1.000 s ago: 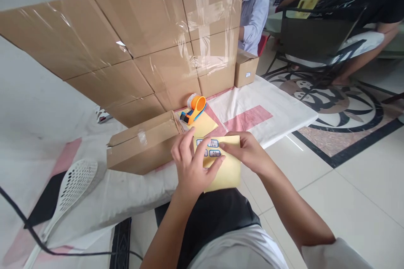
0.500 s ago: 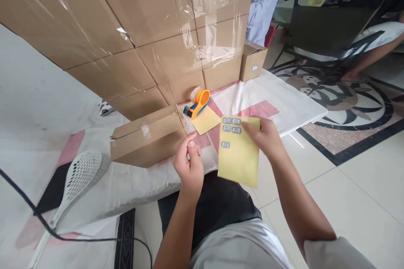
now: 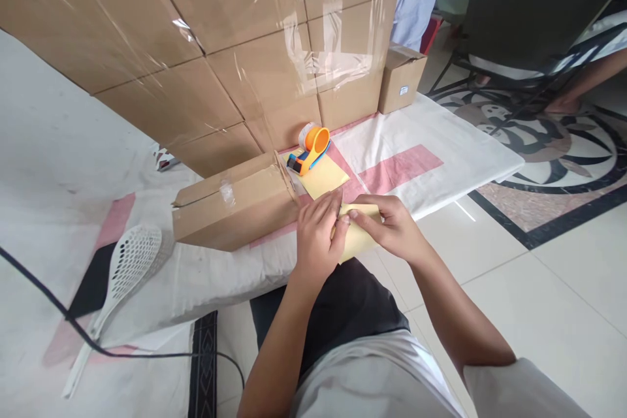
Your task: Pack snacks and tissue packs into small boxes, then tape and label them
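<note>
Over my lap, both hands meet at a yellow sticker sheet (image 3: 359,243), which looks bent or tilted so that only part of its face shows. My left hand (image 3: 318,235) is closed on the left edge, thumb in front. From the other side my right hand (image 3: 392,227) grips the upper right, its thumb pressed on the sheet near the left thumb. The stickers are hidden from view. Just beyond the hands, an orange tape dispenser (image 3: 316,147) rests on another yellow sheet (image 3: 327,176). A closed cardboard box (image 3: 240,208) lies to the left of my hands.
Taped, stacked cardboard boxes (image 3: 259,72) form a wall at the back. A small labelled box (image 3: 402,81) stands at their right end. On the left lie a white perforated scoop (image 3: 134,258) and a black cable (image 3: 147,356). Beyond the cloth-covered table (image 3: 470,137) is a chair (image 3: 519,26).
My left hand has moved right and taken hold of the sheet's left edge. The sheet, shown flat with several stickers before, has turned or bent. The view has shifted slightly.
</note>
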Demonstrator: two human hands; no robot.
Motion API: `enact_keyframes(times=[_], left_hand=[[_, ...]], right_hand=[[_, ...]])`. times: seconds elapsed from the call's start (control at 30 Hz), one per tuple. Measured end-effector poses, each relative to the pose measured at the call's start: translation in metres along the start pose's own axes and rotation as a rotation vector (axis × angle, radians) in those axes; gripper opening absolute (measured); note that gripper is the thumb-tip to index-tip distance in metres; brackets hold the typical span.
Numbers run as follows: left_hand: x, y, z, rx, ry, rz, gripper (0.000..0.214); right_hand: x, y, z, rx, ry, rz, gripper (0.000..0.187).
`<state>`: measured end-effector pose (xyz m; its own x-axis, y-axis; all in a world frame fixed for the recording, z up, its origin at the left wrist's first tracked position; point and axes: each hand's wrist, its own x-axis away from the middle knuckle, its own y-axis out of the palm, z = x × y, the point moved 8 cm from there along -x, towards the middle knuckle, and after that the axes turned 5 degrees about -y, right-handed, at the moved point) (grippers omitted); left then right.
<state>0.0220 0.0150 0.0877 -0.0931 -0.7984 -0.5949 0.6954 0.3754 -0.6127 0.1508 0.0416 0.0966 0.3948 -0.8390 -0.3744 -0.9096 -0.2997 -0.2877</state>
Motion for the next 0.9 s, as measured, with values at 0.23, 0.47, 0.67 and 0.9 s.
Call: enact_keyframes(times=[0.23,0.47,0.67,0.9], left_hand=[[0.023,-0.033,-0.03,0.259,-0.227,0.403,0.039],[0.044,-0.031,-0.043,0.41,-0.371,0.398,0.032],[0.048,-0.032,-0.044,0.469,-0.468,0.427,0.046],[0.053,-0.026,-0.041,0.539,-0.537,0.355,0.016]], right_hand=[[-0.012,-0.051,0.064,0.085,0.282,0.255,0.038],[-0.052,-0.106,0.1,0.527,0.332,0.561,0.068],[-0.008,0.016,0.035,-0.016,0.103,0.178,0.021],[0.0,0.073,0.027,-0.408,0.135,0.112,0.02]])
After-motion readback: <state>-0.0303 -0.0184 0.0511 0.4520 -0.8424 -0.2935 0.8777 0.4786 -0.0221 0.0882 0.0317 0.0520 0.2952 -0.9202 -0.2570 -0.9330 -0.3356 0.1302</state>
